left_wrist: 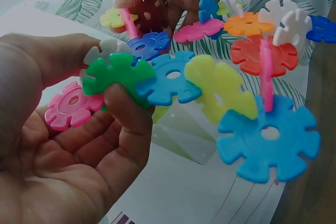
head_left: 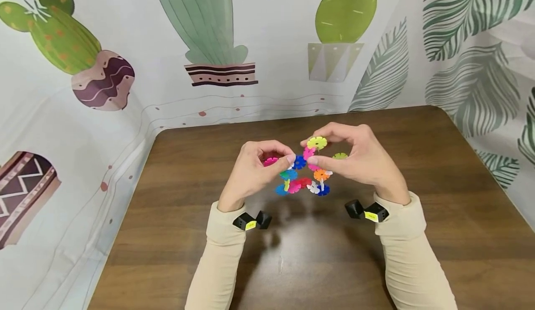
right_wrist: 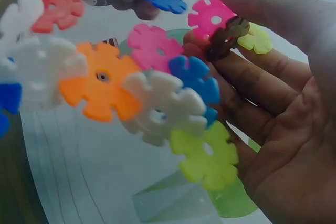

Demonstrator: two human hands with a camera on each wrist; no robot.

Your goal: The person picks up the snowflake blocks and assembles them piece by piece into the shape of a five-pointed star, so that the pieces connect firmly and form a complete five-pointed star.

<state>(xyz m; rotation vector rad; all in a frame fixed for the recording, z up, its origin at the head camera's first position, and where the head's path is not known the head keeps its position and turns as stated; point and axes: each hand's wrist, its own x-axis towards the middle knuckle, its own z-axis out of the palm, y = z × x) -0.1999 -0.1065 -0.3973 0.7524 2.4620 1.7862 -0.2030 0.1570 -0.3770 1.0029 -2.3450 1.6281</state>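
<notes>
Above the table, both hands hold a colourful assembly of interlocking plastic snowflake discs. My left hand pinches it at a white disc and a green disc, and a pink disc sticks out beside the fingers. A light-blue disc and a yellow disc follow the green one. My right hand grips a pink disc and a brown disc between thumb and fingers, with a yellow disc at the fingertips. The dark blue disc sits between both hands.
The assembly's lower side has a red disc, an orange disc and several others. Beneath lies a brown wooden table. A cactus-print cloth hangs behind it. Both wrists carry small black cameras over beige sleeves.
</notes>
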